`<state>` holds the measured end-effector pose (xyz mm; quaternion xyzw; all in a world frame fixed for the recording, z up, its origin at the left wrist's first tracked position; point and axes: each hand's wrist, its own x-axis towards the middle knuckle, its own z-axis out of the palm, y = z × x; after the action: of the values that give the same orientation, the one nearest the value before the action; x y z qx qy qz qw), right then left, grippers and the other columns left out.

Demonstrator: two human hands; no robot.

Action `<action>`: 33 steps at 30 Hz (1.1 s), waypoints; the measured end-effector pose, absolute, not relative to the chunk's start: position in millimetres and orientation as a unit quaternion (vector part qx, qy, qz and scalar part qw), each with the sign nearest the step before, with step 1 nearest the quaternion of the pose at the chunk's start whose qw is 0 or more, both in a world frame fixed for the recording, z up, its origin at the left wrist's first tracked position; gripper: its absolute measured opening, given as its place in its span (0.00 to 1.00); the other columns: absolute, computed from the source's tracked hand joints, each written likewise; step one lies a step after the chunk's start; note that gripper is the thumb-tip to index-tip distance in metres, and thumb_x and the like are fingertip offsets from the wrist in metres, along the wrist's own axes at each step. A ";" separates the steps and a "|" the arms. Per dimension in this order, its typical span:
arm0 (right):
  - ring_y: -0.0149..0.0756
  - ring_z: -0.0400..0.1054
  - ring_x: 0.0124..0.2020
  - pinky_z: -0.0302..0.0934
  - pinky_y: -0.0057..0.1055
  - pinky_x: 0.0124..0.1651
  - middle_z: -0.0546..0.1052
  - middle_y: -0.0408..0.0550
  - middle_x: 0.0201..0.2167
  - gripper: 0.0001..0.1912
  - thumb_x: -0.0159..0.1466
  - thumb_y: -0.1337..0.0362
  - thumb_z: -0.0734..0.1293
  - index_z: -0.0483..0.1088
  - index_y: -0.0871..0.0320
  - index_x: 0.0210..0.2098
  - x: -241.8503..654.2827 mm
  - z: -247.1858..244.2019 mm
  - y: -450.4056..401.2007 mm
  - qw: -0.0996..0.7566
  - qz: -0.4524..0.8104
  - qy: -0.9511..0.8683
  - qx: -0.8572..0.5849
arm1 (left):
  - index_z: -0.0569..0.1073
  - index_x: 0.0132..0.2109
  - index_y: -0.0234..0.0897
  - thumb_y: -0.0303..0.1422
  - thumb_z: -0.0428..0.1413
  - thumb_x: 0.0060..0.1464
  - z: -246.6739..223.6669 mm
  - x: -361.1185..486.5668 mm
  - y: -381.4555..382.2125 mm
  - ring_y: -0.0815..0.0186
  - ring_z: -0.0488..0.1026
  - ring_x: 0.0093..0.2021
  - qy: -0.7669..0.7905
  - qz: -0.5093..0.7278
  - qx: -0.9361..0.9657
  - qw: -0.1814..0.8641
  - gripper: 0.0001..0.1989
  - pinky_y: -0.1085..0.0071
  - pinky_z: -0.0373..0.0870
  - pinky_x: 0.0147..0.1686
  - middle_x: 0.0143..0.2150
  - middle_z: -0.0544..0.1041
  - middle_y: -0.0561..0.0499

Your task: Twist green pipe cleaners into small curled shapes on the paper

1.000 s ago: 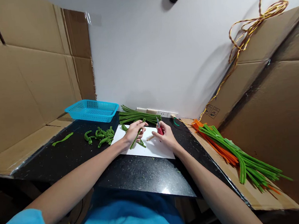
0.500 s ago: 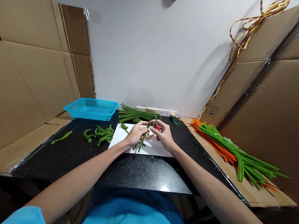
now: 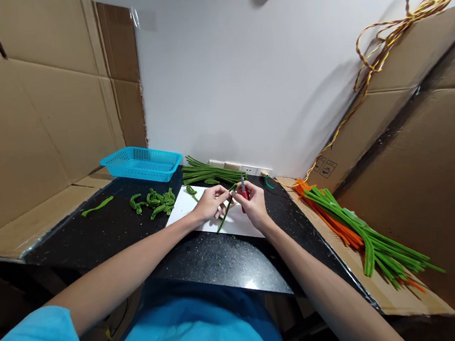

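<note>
My left hand pinches a dark green pipe cleaner over a sheet of white paper. One end of the stem slants down towards me. Close beside it, my right hand is closed round a small red-handled tool with its metal tip pointing up; whether it is pliers or scissors I cannot make out. The right thumb and finger also meet the stem's upper part. A looped green piece lies on the paper's far left corner. Behind the hands rests a bundle of straight dark green pipe cleaners.
Left of the paper, curled green pieces lie on the black table, with one flat green strip farther left. A blue basket stands behind. Light green stems and orange stems lie on cardboard at right.
The hands have drawn together at the stem. Several green ends hung below the left hand; now one long end shows. The view has shifted slightly.
</note>
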<state>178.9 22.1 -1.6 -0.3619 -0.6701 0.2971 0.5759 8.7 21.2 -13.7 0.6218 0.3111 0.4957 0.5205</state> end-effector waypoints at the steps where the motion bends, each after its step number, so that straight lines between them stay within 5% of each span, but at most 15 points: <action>1: 0.32 0.59 0.27 0.56 0.31 0.32 0.67 0.39 0.26 0.15 0.56 0.55 0.76 0.70 0.56 0.33 179.3 -0.9 21.9 0.573 0.301 -0.672 -0.359 | 0.70 0.37 0.34 0.49 0.62 0.58 -12.9 8.3 20.4 0.70 0.71 0.19 0.315 0.495 0.622 0.518 0.21 0.78 0.60 0.12 0.27 0.74 0.52; 7: 0.32 0.59 0.28 0.56 0.31 0.33 0.68 0.40 0.27 0.15 0.58 0.54 0.75 0.73 0.57 0.35 182.6 -1.6 24.2 0.562 0.315 -0.680 -0.350 | 0.73 0.35 0.33 0.49 0.60 0.61 -11.7 7.0 17.0 0.75 0.62 0.14 0.333 0.501 0.622 0.502 0.22 0.79 0.57 0.13 0.20 0.70 0.56; 21: 0.34 0.60 0.29 0.57 0.32 0.34 0.70 0.42 0.26 0.13 0.57 0.55 0.75 0.71 0.57 0.31 182.2 -1.7 25.5 0.563 0.286 -0.677 -0.378 | 0.79 0.37 0.30 0.47 0.64 0.57 -8.9 7.3 14.5 0.75 0.61 0.16 0.346 0.515 0.609 0.495 0.20 0.77 0.56 0.15 0.20 0.68 0.55; 33: 0.29 0.55 0.25 0.51 0.30 0.30 0.66 0.39 0.24 0.12 0.55 0.56 0.75 0.74 0.57 0.29 186.5 -8.0 33.2 0.524 0.454 -0.642 -0.328 | 0.78 0.36 0.32 0.51 0.67 0.51 -8.1 7.4 12.8 0.76 0.56 0.16 0.345 0.530 0.594 0.497 0.24 0.77 0.51 0.15 0.20 0.65 0.57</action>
<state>186.5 33.2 -8.0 -0.3283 -0.6419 0.4540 0.5236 7.4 12.8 -8.1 0.5943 0.3450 0.5300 0.4969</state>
